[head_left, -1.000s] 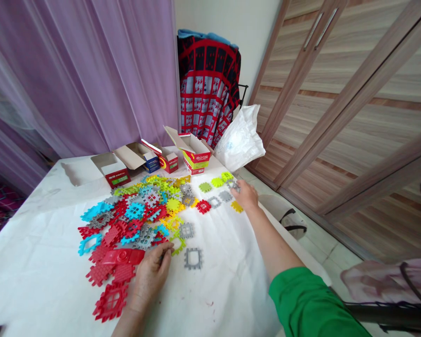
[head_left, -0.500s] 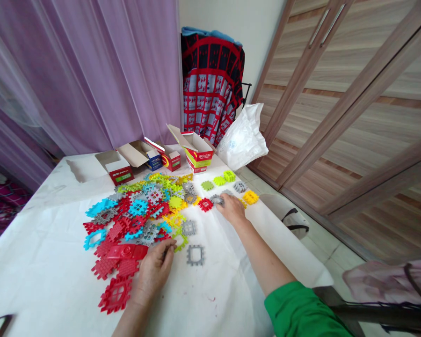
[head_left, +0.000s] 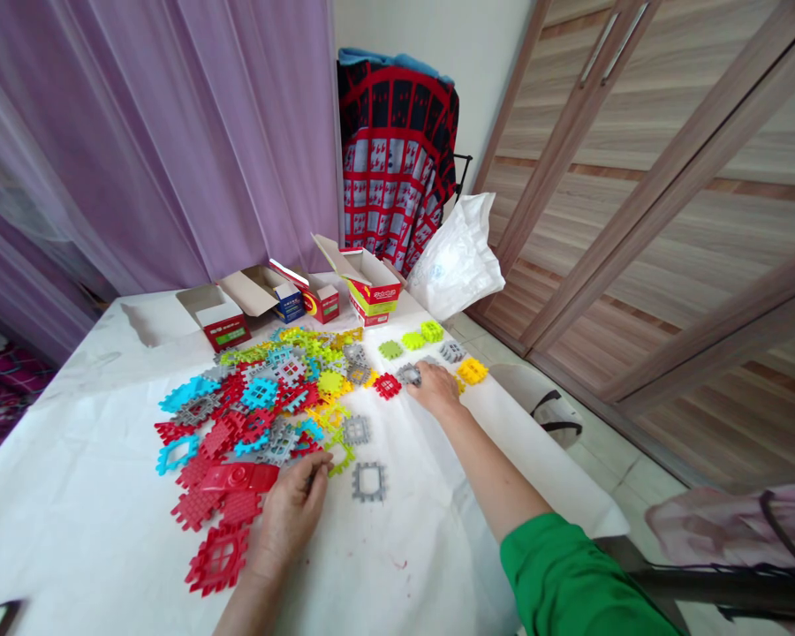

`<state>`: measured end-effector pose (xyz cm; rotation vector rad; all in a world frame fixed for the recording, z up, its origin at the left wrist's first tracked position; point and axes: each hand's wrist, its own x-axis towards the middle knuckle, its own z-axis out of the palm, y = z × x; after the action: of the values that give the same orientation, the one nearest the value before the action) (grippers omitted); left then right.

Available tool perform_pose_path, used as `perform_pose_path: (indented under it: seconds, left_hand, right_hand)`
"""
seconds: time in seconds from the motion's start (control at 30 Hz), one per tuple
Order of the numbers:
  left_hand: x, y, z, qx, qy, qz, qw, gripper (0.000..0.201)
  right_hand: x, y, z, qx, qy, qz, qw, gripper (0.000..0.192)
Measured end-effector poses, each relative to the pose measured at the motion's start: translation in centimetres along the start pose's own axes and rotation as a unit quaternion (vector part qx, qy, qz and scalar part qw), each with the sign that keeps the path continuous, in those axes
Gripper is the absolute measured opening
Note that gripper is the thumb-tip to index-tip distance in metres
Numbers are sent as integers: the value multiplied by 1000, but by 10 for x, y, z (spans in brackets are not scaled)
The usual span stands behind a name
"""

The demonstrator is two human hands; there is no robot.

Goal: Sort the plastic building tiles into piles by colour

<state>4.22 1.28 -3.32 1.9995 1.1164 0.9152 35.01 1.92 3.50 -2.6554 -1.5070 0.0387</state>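
Observation:
My right hand (head_left: 435, 387) reaches across the table with its fingers closed on a grey interlocking building tile (head_left: 409, 374). Just left of that tile lies a red window tile (head_left: 388, 386). My left hand (head_left: 297, 503) rests with curled, closed fingers at the near edge of a mixed pile of tiles (head_left: 261, 393); what it holds, if anything, is hidden. Close to its fingertips are a lime-green frame tile (head_left: 342, 454) and a grey square frame (head_left: 369, 481). Beside the left wrist sit a long red piece (head_left: 242, 477) and a red window tile (head_left: 217, 559).
Opened cardboard boxes (head_left: 225, 325) line the back of the white-covered table (head_left: 437, 565). Lime-green (head_left: 431, 331), grey (head_left: 451, 352) and yellow (head_left: 473, 370) stacks stand near the right edge. A white plastic bag (head_left: 457, 256) is behind them, with a wooden wardrobe (head_left: 636, 194) to the right.
The view has shifted very slightly. Both hands stay in nearly the same places, the right still at the grey tile and the left beside the pile.

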Motion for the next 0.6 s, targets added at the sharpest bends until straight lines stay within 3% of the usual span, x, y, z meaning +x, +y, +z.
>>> perform_pose_path:
  seconds: [0.6]
  left_hand:
    - [1,1,0,21,2,9,1000,27]
  right_hand:
    - [0,4,-5,-6,-20,1,1000,39]
